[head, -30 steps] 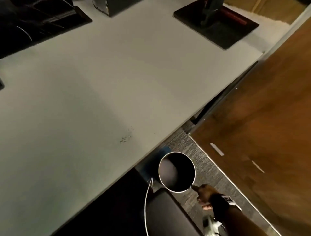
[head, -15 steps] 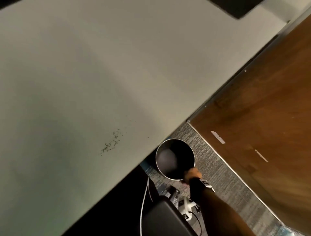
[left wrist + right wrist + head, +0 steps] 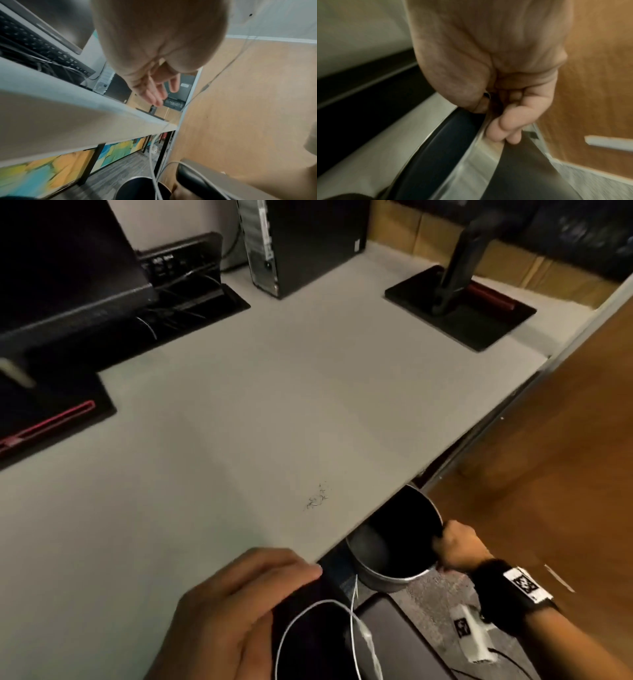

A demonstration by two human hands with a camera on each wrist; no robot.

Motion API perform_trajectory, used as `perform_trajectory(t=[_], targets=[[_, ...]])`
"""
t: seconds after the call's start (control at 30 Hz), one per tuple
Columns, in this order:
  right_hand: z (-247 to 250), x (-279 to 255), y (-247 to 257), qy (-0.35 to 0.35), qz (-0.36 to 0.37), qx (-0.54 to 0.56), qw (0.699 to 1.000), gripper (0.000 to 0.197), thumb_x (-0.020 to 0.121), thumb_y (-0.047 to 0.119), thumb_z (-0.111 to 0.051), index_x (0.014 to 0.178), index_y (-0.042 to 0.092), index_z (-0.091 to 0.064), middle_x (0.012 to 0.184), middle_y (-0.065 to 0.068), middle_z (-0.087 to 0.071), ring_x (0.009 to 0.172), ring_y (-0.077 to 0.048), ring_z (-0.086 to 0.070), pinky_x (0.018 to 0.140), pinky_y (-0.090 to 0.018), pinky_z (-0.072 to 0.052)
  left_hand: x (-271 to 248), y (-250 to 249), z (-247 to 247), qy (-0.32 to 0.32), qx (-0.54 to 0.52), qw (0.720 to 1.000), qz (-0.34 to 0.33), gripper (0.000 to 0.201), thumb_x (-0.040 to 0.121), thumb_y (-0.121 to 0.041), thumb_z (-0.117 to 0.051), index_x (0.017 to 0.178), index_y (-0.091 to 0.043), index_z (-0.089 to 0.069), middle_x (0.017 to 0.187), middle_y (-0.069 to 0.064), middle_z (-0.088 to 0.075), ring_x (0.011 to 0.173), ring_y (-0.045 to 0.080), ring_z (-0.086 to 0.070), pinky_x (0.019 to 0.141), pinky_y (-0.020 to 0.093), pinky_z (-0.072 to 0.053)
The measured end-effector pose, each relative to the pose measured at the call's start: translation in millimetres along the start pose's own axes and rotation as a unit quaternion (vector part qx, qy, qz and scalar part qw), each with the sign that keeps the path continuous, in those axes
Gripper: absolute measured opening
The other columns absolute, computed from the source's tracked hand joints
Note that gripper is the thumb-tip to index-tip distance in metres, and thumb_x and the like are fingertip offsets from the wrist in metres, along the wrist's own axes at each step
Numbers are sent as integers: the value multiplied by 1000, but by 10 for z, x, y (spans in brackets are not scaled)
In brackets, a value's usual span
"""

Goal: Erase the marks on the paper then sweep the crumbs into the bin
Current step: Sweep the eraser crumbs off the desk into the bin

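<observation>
Two hands at the tabletop's (image 3: 239, 412) near edge; right hand (image 3: 457, 546) gripping the rim of the bin (image 3: 390, 549), tilted, mouth just under that edge; crumbs (image 3: 317, 498) near the edge above it; left hand (image 3: 236, 607) open-fingered, holding nothing

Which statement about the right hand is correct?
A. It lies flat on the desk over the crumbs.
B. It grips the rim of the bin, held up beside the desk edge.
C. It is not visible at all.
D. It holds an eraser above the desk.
B: the right hand curls round the rim of the bin, tilted just below the desk edge near the crumbs.
</observation>
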State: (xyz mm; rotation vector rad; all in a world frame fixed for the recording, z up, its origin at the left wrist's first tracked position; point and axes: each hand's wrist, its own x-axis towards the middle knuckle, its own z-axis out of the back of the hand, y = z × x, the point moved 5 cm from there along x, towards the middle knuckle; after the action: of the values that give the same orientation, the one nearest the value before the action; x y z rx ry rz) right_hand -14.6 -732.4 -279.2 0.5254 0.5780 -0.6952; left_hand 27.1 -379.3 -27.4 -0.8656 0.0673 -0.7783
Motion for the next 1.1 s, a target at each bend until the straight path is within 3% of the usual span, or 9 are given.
perform_trajectory(t=[0.07, 0.13, 0.2, 0.27, 0.37, 0.57, 0.83, 1.0, 1.1], targets=[[234, -184, 203, -34, 18, 1, 999, 33, 97, 20, -50, 78, -3, -65, 79, -17, -73, 79, -32, -73, 71, -38, -61, 89, -2, -101, -31, 23, 998, 54, 50, 92, -10, -39, 127, -32, -67, 132, -17, -59, 118, -1, -57, 94, 3, -37], [409, -347, 360, -65, 43, -25, 997, 34, 96, 23, -50, 67, 6, -55, 75, -11, -67, 79, -32, -71, 65, -35, -55, 171, 144, -222, 24, 108, 980, 168, 59, 98, -41, -18, 157, -35, -27, 162, -10, -25, 149, 4, -20, 115, 8, -7], [570, -517, 511, -87, 65, -44, 993, 36, 98, 24, -50, 65, 9, -49, 76, -11, -62, 78, -31, -66, 64, -31, -44, 205, 269, -396, 97, 206, 947, 227, 86, 84, -66, 7, 159, -25, 13, 167, 8, 12, 153, 22, 14, 119, 27, 11], [687, -695, 635, -100, 80, -47, 991, 35, 98, 24, -50, 67, 8, -48, 78, -12, -60, 83, -33, -67, 65, -29, -41, 246, 327, -519, 137, 258, 919, 264, 93, 82, -71, 13, 154, -15, 25, 162, 21, 25, 149, 33, 26, 122, 44, 12], [836, -945, 761, -119, 88, -62, 987, 40, 98, 23, -50, 60, 9, -42, 78, -17, -62, 87, -36, -67, 64, -29, -38, 324, 348, -662, 163, 295, 899, 279, 93, 90, -74, 6, 153, -9, 27, 157, 30, 30, 146, 40, 30, 122, 51, 12], [938, -1174, 820, -112, 117, -56, 985, 39, 96, 23, -51, 61, 7, -44, 59, -7, -52, 57, -24, -53, 50, -29, -36, 525, 185, -901, 157, 296, 904, 264, 98, 91, -76, 0, 153, -4, 25, 156, 32, 28, 146, 41, 29, 122, 51, 12], [943, -1168, 793, -99, 137, -43, 985, 40, 96, 23, -53, 59, 12, -43, 56, 2, -50, 49, -12, -46, 46, -22, -35, 734, -174, -1025, 136, 90, 983, 80, 83, 98, -67, -26, 161, -23, 6, 165, -2, 21, 148, 10, 28, 124, 35, 4], [958, -1158, 768, -96, 148, -28, 984, 31, 97, 23, -52, 68, 11, -49, 67, -3, -58, 61, -21, -56, 52, -29, -39, 830, 56, -938, 82, 240, 954, 161, 89, 98, -66, -21, 160, -9, 7, 163, 23, 18, 150, 32, 24, 123, 45, 9], [985, -1172, 790, -103, 155, -22, 982, 32, 96, 24, -52, 67, 12, -48, 68, -4, -58, 62, -21, -56, 54, -30, -39, 835, 22, -1122, 147, 269, 939, 154, 97, 92, -76, -16, 159, -10, 10, 160, 28, 20, 149, 38, 24, 122, 50, 11]])
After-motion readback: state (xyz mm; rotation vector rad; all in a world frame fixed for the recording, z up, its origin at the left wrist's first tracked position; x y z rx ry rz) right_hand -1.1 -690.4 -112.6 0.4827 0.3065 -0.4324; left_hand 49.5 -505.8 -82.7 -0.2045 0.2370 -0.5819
